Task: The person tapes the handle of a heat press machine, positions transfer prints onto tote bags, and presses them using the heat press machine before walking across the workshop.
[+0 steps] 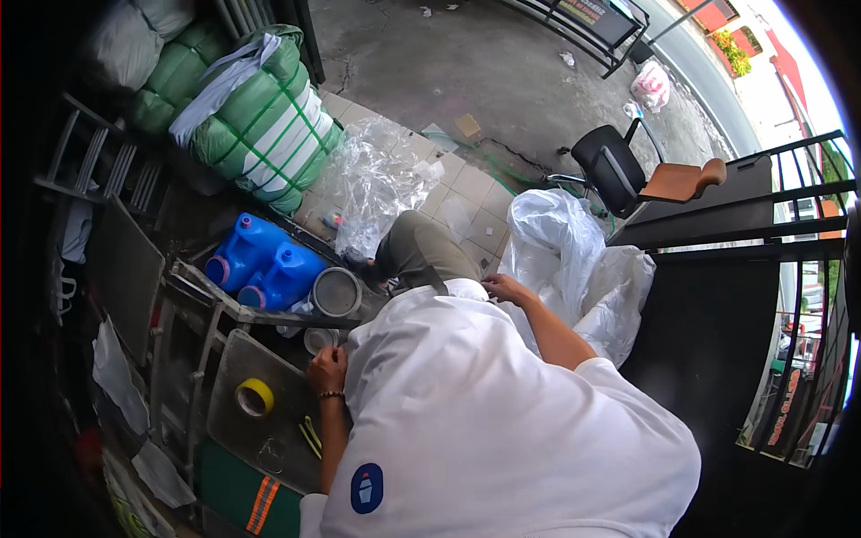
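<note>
My left hand [328, 369], with a beaded bracelet at its wrist, is closed beside a small clear round tub [319, 340]. What its fingers hold, if anything, is hidden. My right hand [508, 289] reaches to the front hem of my white shirt [502, 421], its fingers bent together; I cannot make out what is in them. A dark strap [436, 281] hangs over my olive trousers [426, 247] nearby. On the grey tabletop [235, 359] near my left forearm lie a yellow tape roll [255, 397], a yellow-handled tool [309, 437] and a thin wire loop [270, 455].
Blue jugs [267, 260] and a round grey-topped container [337, 292] stand at the left. Beyond them lies a green-wrapped bale [260, 130]. Clear plastic film [377, 175] covers floor tiles; whitish plastic sheeting [565, 242] lies right, near a black chair [610, 166].
</note>
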